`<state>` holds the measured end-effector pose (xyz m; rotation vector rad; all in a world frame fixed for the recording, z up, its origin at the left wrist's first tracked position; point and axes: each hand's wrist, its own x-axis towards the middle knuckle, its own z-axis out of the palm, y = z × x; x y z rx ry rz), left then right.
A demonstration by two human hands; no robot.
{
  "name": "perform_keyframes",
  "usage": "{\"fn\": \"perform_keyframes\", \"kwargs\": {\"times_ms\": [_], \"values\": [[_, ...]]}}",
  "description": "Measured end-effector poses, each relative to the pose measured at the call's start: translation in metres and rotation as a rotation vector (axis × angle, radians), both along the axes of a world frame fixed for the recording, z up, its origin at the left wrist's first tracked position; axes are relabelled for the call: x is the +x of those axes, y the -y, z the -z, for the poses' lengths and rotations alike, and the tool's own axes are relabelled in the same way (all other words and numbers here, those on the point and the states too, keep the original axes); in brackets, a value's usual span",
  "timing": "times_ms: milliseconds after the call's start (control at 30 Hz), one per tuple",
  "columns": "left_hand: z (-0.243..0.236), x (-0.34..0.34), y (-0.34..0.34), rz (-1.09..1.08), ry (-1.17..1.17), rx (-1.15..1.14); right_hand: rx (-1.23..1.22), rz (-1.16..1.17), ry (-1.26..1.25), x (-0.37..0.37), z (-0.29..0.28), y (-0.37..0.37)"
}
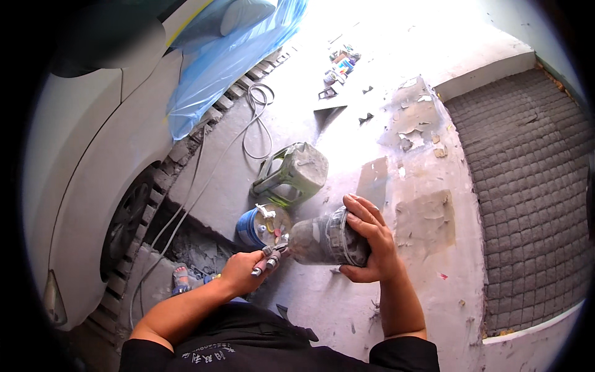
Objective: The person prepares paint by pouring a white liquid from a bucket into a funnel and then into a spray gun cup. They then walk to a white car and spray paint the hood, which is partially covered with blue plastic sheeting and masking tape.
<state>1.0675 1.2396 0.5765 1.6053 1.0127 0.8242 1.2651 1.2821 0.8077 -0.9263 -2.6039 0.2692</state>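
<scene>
My left hand (243, 271) is closed around a silver metal tool (270, 259), apparently a spray gun. My right hand (372, 242) grips a grimy clear plastic container (319, 239) by its rim end, tilted on its side, with its narrower end close to the tool. Just beyond them stands a blue bucket (248, 224) with small coloured items and a white rag on top. An upturned green-and-grey plastic stool or crate (304, 166), dusty on top, lies behind the bucket.
A white car (105, 155) with blue plastic sheeting (217, 56) stands at left beside broken ground. A grey hose (260, 124) lies on the concrete. Farther off are small cans and bottles (341, 65) and dark pieces (328, 115). At right are a grid-patterned mat (520, 204) and a low ledge (489, 77).
</scene>
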Motion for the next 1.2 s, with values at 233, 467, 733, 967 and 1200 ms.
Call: {"fn": "perform_keyframes", "kwargs": {"times_ms": [233, 467, 733, 967, 1200], "values": [[0.016, 0.006, 0.01, -0.067, -0.014, 0.037, -0.008, 0.089, -0.049, -0.005, 0.01, 0.01], [0.018, 0.007, 0.01, -0.135, -0.064, -0.007, 0.005, 0.361, -0.151, -0.019, 0.028, 0.024], [0.039, 0.001, 0.015, -0.102, -0.098, 0.03, 0.035, 0.323, 0.053, -0.019, 0.034, 0.028], [0.023, 0.005, 0.014, -0.015, 0.009, 0.037, -0.019, -0.022, 0.203, -0.009, 0.0, 0.015], [0.028, -0.005, 0.009, -0.137, -0.153, 0.045, 0.072, 0.2, 0.021, -0.025, 0.029, 0.028]]}}
